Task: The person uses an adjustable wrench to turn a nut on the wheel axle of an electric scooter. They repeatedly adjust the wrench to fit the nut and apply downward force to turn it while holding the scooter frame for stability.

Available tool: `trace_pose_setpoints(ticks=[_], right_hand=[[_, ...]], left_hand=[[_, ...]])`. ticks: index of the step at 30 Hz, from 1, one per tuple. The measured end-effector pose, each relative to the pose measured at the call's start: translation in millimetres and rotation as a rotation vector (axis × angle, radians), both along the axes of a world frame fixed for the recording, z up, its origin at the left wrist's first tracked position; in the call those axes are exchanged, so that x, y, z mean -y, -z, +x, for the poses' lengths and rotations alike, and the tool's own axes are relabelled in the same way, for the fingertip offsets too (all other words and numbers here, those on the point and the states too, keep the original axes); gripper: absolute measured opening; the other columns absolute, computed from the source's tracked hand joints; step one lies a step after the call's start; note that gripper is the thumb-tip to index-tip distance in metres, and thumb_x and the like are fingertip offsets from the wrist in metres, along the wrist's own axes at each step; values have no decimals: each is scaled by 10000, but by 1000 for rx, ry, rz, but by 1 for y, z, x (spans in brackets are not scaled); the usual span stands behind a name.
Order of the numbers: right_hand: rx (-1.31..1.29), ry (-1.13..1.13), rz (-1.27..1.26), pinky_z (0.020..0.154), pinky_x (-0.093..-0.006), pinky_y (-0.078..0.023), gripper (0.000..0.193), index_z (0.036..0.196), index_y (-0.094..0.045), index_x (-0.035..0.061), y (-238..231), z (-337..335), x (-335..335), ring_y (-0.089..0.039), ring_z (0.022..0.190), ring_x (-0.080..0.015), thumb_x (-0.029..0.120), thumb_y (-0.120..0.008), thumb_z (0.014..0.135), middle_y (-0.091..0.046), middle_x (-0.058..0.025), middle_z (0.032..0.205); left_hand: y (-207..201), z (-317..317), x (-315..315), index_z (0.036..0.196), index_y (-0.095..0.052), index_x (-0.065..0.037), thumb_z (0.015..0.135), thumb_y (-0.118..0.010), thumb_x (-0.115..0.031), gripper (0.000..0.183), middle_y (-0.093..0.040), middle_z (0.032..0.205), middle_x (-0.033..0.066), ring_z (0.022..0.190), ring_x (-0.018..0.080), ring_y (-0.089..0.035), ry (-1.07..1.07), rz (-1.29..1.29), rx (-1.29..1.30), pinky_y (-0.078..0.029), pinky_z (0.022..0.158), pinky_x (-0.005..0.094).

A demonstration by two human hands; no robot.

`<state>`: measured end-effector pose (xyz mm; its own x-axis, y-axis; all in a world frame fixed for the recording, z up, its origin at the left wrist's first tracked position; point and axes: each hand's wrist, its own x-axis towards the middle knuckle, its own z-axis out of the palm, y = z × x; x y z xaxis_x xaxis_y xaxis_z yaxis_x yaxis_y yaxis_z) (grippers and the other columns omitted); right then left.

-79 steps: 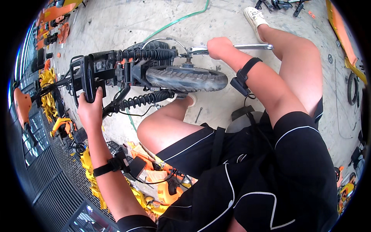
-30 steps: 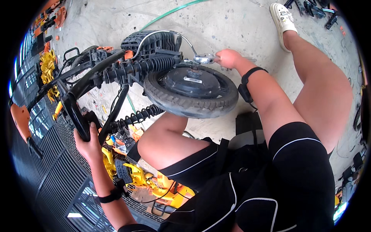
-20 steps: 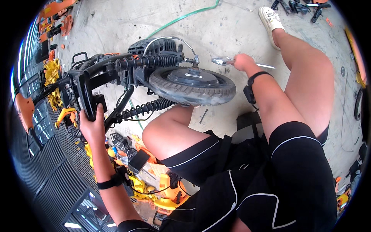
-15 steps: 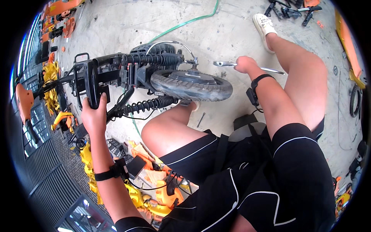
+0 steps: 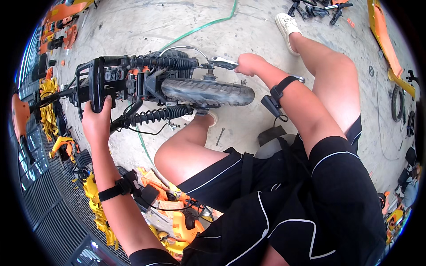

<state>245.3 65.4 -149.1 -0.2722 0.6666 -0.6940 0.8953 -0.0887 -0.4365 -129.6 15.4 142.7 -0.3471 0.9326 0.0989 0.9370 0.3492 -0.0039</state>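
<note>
A small vehicle lies on its side with its black knobby-tyred wheel [image 5: 208, 92] toward me. My left hand [image 5: 96, 122] is closed around a thick black frame bar [image 5: 96, 84] on its left part. Closed round the handle of a long silver wrench [image 5: 223, 63], my right hand [image 5: 248, 64] is just right of the wheel's axle end [image 5: 209, 74]. The wrench's head is close by the axle; whether it touches the nut I cannot tell. Black coil-spring shock absorbers [image 5: 159, 114] flank the wheel.
A small spanner [image 5: 220, 136] lies on the concrete floor near my leg. A green hose [image 5: 199, 27] runs behind the vehicle. Orange and yellow body parts [image 5: 182, 226] are heaped at lower left. Black parts [image 5: 317, 11] lie at the far right, a loose tyre [image 5: 397, 103] at the right.
My right hand has moved left with the wrench, bringing its head up to the axle end. My left hand keeps its grip on the frame bar. The whole view has shifted slightly.
</note>
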Motion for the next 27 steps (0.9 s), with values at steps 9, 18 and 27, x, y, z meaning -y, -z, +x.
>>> trace_pose_setpoints(ticks=[9, 18, 27], right_hand=[[128, -83, 125, 796, -439, -562, 290, 1072, -740, 86, -15, -10, -10, -698, 980, -317, 105, -607, 816, -723, -130, 1082], [125, -161, 127, 797, -427, -562, 252, 1050, -740, 78, 8, -6, -16, -694, 966, -330, 137, -635, 829, -722, -136, 1065], [126, -186, 151, 808, -427, -557, 280, 1060, -738, 68, 28, -12, -21, -689, 981, -339, 82, -588, 823, -714, -163, 1079]], left_hand=[[5, -1, -2, 1034, -670, -5, 818, -723, -533, 572, -695, 803, 121, 757, 276, -667, 50, 42, -15, -501, 738, 375], [1, 3, -3, 1046, -674, -7, 802, -718, -540, 588, -713, 859, 161, 819, 331, -686, 38, 34, -55, -510, 764, 401], [-1, 5, -3, 993, -674, -32, 796, -716, -542, 548, -710, 863, 170, 830, 354, -680, -14, 11, -38, -510, 764, 415]])
